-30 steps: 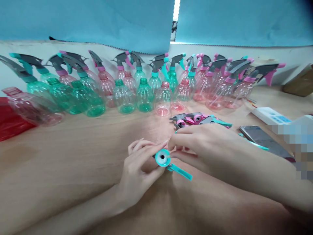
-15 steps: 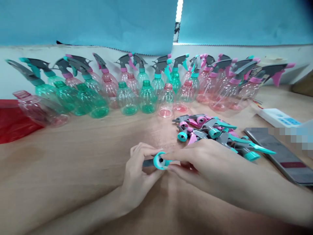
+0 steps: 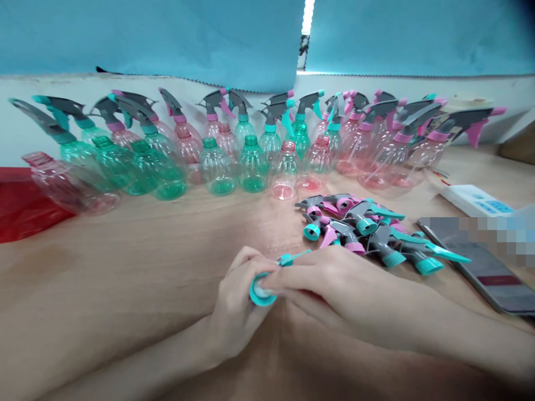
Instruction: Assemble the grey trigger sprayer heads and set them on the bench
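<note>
My left hand [image 3: 242, 301] is closed around a trigger spray head, whose teal collar [image 3: 262, 301] faces up toward me. Part of its teal trigger [image 3: 295, 258] sticks out above my fingers; most of the grey body is hidden by the hands. My right hand [image 3: 330, 281] has its fingertips pressed together at the collar's opening, covering its middle. Just beyond the right hand lies a pile of loose spray heads [image 3: 380, 239], grey with pink or teal collars and triggers.
Open-necked green bottles [image 3: 252, 167] and pink bottles [image 3: 285, 172] stand across the table. Behind them are bottles fitted with spray heads [image 3: 271, 133]. A phone [image 3: 480, 267] and a white device [image 3: 476, 199] lie at right, a red bag [image 3: 29, 206] at left.
The spray head has tilted and shifted slightly left and down, with its trigger now showing above. My right fingertips have moved from the collar's rim over its opening.
</note>
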A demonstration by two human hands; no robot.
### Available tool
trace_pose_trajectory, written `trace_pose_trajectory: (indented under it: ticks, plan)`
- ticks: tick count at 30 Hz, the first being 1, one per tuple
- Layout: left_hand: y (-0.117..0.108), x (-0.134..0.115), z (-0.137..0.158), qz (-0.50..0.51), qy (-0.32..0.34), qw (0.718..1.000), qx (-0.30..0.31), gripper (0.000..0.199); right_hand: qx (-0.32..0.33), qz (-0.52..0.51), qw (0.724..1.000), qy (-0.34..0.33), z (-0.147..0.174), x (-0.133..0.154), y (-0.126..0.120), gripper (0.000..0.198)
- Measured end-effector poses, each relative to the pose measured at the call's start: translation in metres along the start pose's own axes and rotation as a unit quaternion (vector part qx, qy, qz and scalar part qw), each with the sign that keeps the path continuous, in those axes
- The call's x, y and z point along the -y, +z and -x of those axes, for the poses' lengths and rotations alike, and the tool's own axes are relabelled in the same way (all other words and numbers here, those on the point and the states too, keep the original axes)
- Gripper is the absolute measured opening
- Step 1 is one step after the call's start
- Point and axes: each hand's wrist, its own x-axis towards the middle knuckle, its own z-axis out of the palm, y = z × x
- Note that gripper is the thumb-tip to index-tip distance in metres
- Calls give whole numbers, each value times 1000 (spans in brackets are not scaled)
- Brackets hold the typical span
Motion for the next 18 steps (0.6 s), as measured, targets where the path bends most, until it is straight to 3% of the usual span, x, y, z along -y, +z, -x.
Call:
trace_pose_trajectory:
  ticks: [3,7,10,13,18]
  plan:
    - [-1,1,0,1,36,999,21,9,17,27,999,-20,1,2,3,18]
    - [1,0,-3,-10,-27,999,15,6,-28,95,995,-15,1,-3,6,21]
    - [2,-2,-6,-15,-67,997,21,9,-38,79,996,2,-1,-10,5,20]
    - [1,-2,-8,-5,-84,996,43,20,-21,43,999,18,-3,-15,4,20]
    - [-3,-1,-5,10,-25,994,101,53,-18,28,999,0,-1,-14,0,18]
